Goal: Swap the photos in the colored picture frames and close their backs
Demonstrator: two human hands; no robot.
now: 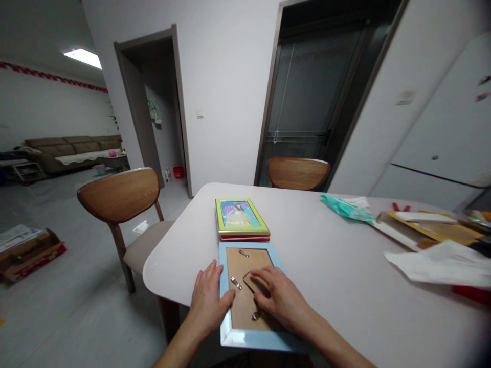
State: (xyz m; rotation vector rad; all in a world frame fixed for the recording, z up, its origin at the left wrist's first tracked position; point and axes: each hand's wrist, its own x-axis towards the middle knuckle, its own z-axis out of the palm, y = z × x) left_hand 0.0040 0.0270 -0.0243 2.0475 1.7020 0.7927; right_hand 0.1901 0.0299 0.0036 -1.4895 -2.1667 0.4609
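A light blue picture frame (249,335) lies face down on the white table (330,266), its brown backing board (245,266) with small metal clips facing up. My left hand (209,299) rests on the frame's left edge, fingers stretched out flat. My right hand (278,294) lies on the backing board, fingertips at the brown stand flap near the middle. Just beyond the blue frame sits a green frame (241,217) holding a picture, stacked on a red frame (245,237).
Papers, a teal bag (345,208) and a yellow envelope (433,227) lie at the table's right. Wooden chairs stand at the left (123,197) and far side (298,173). A cardboard box (28,250) sits on the floor at left.
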